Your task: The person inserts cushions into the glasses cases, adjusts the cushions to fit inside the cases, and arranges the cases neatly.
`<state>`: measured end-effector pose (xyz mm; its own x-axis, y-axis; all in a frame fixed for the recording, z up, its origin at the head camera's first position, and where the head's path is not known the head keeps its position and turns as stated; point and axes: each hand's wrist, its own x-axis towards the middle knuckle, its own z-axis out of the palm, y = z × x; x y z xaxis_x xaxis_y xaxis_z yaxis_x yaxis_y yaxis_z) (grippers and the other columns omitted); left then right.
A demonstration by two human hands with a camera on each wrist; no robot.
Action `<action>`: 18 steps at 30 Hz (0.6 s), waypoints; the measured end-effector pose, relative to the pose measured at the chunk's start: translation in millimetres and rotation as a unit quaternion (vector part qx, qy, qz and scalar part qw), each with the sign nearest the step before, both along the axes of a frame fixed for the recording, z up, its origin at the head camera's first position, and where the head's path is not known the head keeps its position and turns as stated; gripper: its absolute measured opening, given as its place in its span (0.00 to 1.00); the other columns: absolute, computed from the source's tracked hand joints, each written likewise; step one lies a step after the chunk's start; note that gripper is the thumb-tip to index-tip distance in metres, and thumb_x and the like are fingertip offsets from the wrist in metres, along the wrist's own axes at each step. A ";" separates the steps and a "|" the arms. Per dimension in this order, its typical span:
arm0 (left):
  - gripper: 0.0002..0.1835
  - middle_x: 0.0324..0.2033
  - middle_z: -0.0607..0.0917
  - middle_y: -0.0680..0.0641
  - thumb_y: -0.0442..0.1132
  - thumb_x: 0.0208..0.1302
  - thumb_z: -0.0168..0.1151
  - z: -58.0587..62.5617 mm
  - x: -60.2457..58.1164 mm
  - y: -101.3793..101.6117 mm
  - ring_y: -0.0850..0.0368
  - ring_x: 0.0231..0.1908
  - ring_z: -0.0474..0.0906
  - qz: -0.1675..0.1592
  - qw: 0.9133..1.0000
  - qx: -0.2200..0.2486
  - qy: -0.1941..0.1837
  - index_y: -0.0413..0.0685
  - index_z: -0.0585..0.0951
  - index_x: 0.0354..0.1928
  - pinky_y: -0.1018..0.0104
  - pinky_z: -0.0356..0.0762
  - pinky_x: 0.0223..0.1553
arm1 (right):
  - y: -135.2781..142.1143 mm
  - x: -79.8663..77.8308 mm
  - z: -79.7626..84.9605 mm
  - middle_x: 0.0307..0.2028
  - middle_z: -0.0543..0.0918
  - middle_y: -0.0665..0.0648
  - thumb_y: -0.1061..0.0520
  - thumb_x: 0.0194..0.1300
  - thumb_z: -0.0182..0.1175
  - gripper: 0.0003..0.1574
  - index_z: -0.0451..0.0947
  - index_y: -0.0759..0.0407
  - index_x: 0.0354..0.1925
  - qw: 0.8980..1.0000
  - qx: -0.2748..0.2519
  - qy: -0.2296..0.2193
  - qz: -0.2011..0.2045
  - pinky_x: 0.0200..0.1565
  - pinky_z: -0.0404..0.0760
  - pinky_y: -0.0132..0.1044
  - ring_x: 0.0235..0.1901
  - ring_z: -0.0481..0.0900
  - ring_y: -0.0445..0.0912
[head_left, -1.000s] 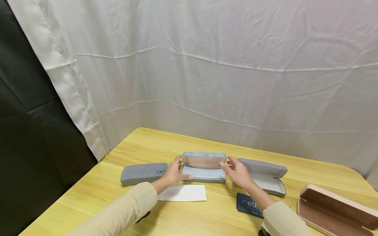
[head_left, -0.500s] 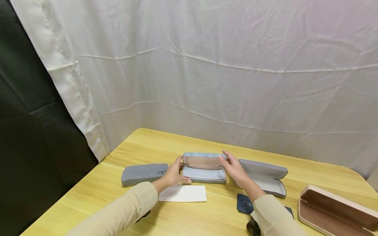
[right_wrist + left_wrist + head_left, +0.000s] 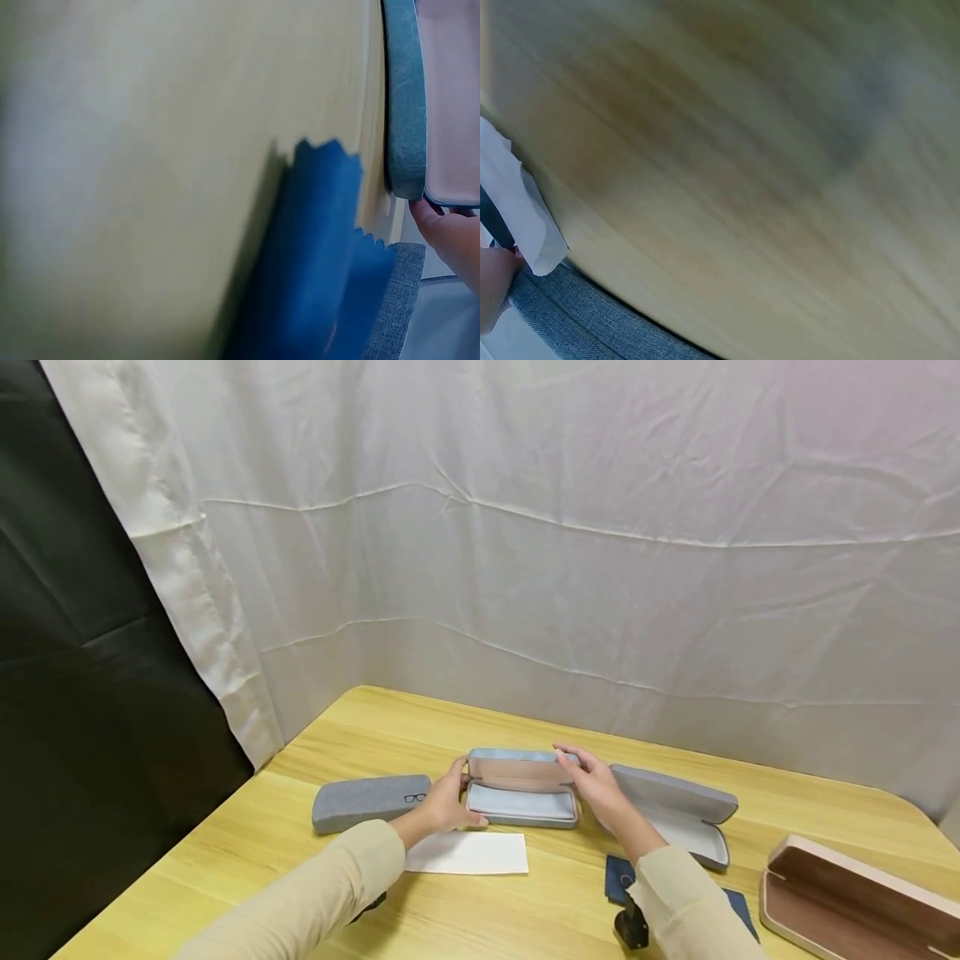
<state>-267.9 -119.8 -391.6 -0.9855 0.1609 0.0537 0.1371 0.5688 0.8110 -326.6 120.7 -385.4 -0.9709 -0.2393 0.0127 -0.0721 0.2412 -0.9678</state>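
Observation:
In the head view, a small glasses case (image 3: pixel 525 756) with a light blue lid stands with its lid raised at the middle of the table. A folded pale blue cloth (image 3: pixel 521 802) lies inside it. My left hand (image 3: pixel 444 802) holds the case's left end, thumb at the front edge and fingers behind. At the upper right corner, my right hand (image 3: pixel 602 789) pinches the raised lid, its thumb on the near side. The right wrist view shows those fingers (image 3: pixel 450 232) touching the case's corner. Only part of the left hand (image 3: pixel 493 285) shows in the left wrist view.
A closed grey glasses case (image 3: pixel 360 802) lies at the left, with a white sheet (image 3: pixel 468 853) in front. On the right are an open grey case (image 3: pixel 675 792), a dark blue cloth (image 3: pixel 738 906) partly under my forearm, and an open brown-lined case (image 3: pixel 862 893). A curtain (image 3: pixel 600 568) hangs behind the table.
My right hand has moved from beside the case up to its lid corner and now pinches it. My left hand stays at the left end. The case has hardly moved.

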 end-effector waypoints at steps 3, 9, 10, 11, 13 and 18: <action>0.55 0.60 0.70 0.33 0.31 0.43 0.74 -0.8 -0.5 0.1 0.40 0.62 0.66 -0.005 1.000 -0.001 -0.001 0.36 0.47 0.70 0.47 0.58 0.65 | -0.6 -2.7 -0.4 0.66 0.63 0.60 0.43 0.66 0.53 0.33 0.66 0.59 0.63 1.000 -0.007 -0.006 -0.002 0.58 0.70 0.48 0.64 0.62 0.53; 0.56 0.59 0.71 0.33 0.30 0.44 0.73 2.0 -0.2 0.6 0.40 0.61 0.67 -0.008 1.000 -0.007 -0.003 0.35 0.46 0.70 0.47 0.60 0.63 | 1.0 -5.4 0.5 0.63 0.67 0.61 0.45 0.64 0.56 0.30 0.72 0.62 0.57 1.000 -0.006 -0.012 0.009 0.56 0.72 0.48 0.62 0.65 0.55; 0.56 0.59 0.71 0.32 0.30 0.44 0.73 2.6 -0.4 0.5 0.40 0.60 0.67 -0.007 1.000 -0.008 -0.005 0.35 0.46 0.70 0.47 0.61 0.63 | 1.3 -5.4 0.8 0.62 0.67 0.61 0.46 0.65 0.57 0.29 0.72 0.62 0.57 1.000 -0.012 -0.014 0.013 0.56 0.72 0.48 0.61 0.66 0.55; 0.56 0.59 0.71 0.32 0.30 0.44 0.73 3.1 -0.6 0.4 0.40 0.60 0.67 -0.008 1.000 -0.009 -0.006 0.35 0.46 0.70 0.47 0.62 0.62 | 1.6 -5.4 1.2 0.62 0.67 0.62 0.47 0.65 0.56 0.28 0.72 0.63 0.56 1.000 -0.016 -0.017 0.018 0.56 0.72 0.47 0.61 0.66 0.55; 0.56 0.59 0.71 0.32 0.30 0.44 0.73 3.6 -1.4 0.1 0.40 0.60 0.68 -0.007 1.000 -0.013 -0.007 0.35 0.46 0.70 0.47 0.63 0.62 | 2.2 -5.2 2.4 0.62 0.67 0.62 0.49 0.65 0.56 0.27 0.72 0.63 0.56 0.999 -0.025 -0.025 0.028 0.56 0.72 0.47 0.60 0.66 0.54; 0.56 0.58 0.72 0.34 0.30 0.43 0.74 3.2 -2.6 0.7 0.40 0.59 0.68 0.004 1.000 -0.019 -0.013 0.36 0.47 0.70 0.47 0.64 0.61 | 3.0 -4.2 6.0 0.64 0.63 0.62 0.48 0.67 0.54 0.27 0.70 0.62 0.58 0.997 -0.029 -0.046 0.052 0.61 0.65 0.50 0.64 0.61 0.55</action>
<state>-270.5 -119.0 -388.4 -0.9877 0.1547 0.0212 0.1111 0.6008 0.7917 -330.8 123.7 -379.5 -0.9385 -0.3403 -0.0589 -0.0039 0.1809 -0.9835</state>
